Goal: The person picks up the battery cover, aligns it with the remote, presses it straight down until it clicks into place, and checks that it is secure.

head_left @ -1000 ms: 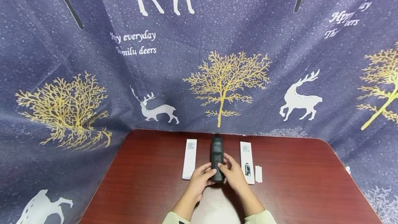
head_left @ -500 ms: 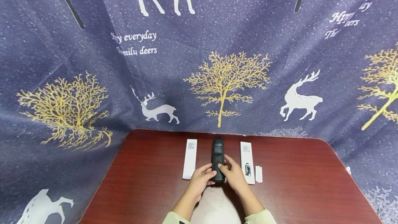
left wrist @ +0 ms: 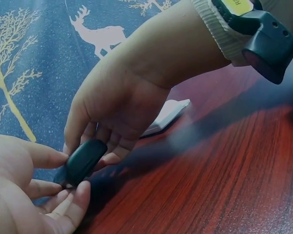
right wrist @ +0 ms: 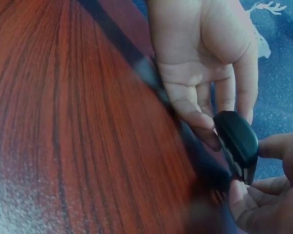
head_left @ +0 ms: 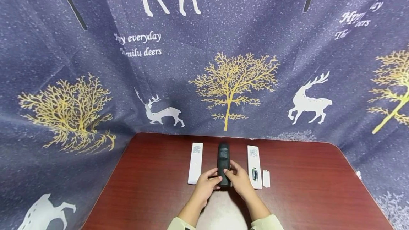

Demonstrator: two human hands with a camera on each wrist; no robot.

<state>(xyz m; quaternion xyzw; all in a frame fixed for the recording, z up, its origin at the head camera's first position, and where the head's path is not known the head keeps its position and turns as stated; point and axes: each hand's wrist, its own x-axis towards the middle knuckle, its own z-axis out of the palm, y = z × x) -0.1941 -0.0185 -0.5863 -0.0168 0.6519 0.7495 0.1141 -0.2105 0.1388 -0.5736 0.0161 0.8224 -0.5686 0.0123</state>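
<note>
A black remote control (head_left: 224, 152) lies lengthwise between both hands, its back side up, at the middle of the table. My left hand (head_left: 203, 188) grips its left edge near the lower end, thumb on the back. From the right side, my right hand (head_left: 240, 183) holds it with the thumb pressed on the back, just below a small notch. In the left wrist view the remote's rounded end (left wrist: 87, 158) shows between the fingers of both hands. The right wrist view shows that dark end (right wrist: 238, 139) tilted, with fingertips around it.
A white remote (head_left: 195, 163) lies face down on the left. Another white remote (head_left: 253, 157) on the right has its battery bay exposed, with batteries (head_left: 255, 174) inside. Its white cover (head_left: 266, 179) lies beside it. A patterned cloth (head_left: 179, 81) hangs behind the red-brown table (head_left: 143, 187).
</note>
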